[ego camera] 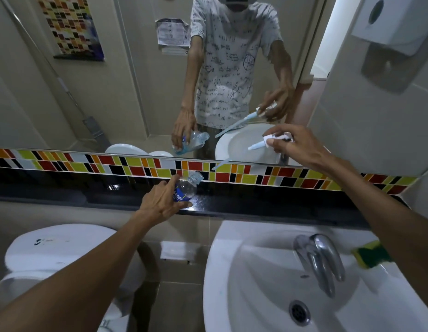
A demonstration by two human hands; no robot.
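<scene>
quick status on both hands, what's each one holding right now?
Left hand: grips the small clear plastic bottle with a blue label.
Right hand: pinches the white plastic spray-pump head with its tube.

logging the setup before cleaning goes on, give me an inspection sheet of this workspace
surface: black ledge, glossy
job's things: bottle uncapped, tilted over the ledge; pump with tube, out of the bottle
clutter: sponge on sink rim
hands: left hand grips bottle; right hand pinches pump
cables: nothing seen
surroundings: mirror, tap, toilet, wall dispenser
</scene>
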